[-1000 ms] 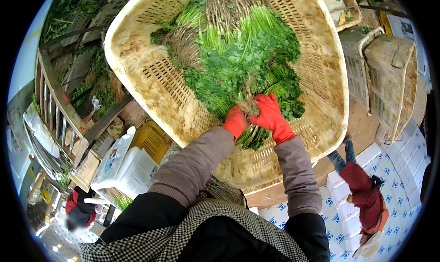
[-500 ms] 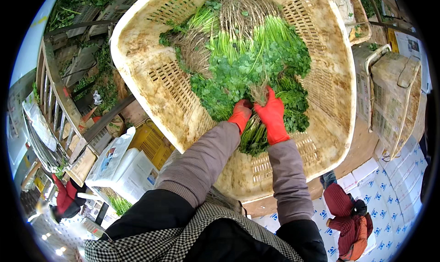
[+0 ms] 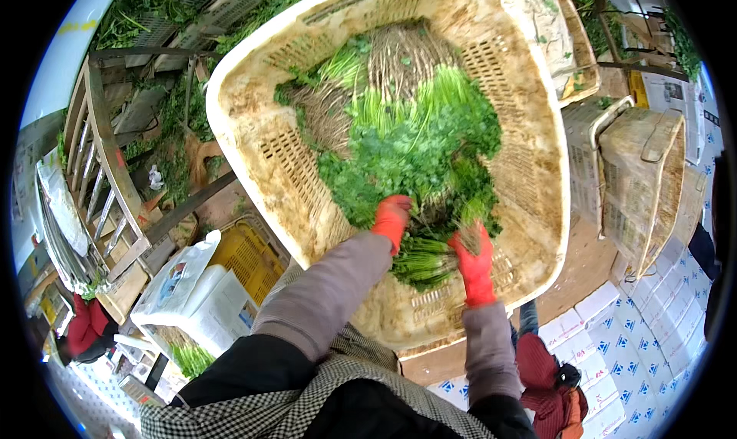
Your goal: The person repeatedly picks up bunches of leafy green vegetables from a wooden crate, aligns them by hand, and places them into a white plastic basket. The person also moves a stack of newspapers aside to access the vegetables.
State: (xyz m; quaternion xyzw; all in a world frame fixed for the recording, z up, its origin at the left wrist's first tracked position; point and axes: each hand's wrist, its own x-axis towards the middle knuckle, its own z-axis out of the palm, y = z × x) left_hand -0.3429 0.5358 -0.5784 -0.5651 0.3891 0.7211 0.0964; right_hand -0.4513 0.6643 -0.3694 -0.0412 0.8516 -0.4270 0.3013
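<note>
A large, stained cream plastic basket (image 3: pixel 530 185) holds a heap of coriander (image 3: pixel 399 159), with pale roots at its far end and leaves toward me. My right hand (image 3: pixel 474 266), in a red glove, is closed round the root end of a coriander bunch (image 3: pixel 479 210) at the near right of the heap. At the near edge of the leaves, my left hand (image 3: pixel 391 222), also red-gloved, has its fingers curled in; what they grip is hidden by the glove and leaves. A bundle of green stems (image 3: pixel 422 261) lies between the hands, close to the basket's near wall.
White foam boxes (image 3: pixel 196 301) and a yellow crate (image 3: pixel 246 258) stand at the left, beside a wooden frame (image 3: pixel 111 143). More plastic baskets (image 3: pixel 637 182) are at the right. Co-workers in red clothing appear at lower right (image 3: pixel 541 377) and far left (image 3: pixel 86 328).
My right hand has moved right and toward me with the bunch, away from my left hand. My left hand has shifted slightly left and nearer me. The whole view has shifted a little.
</note>
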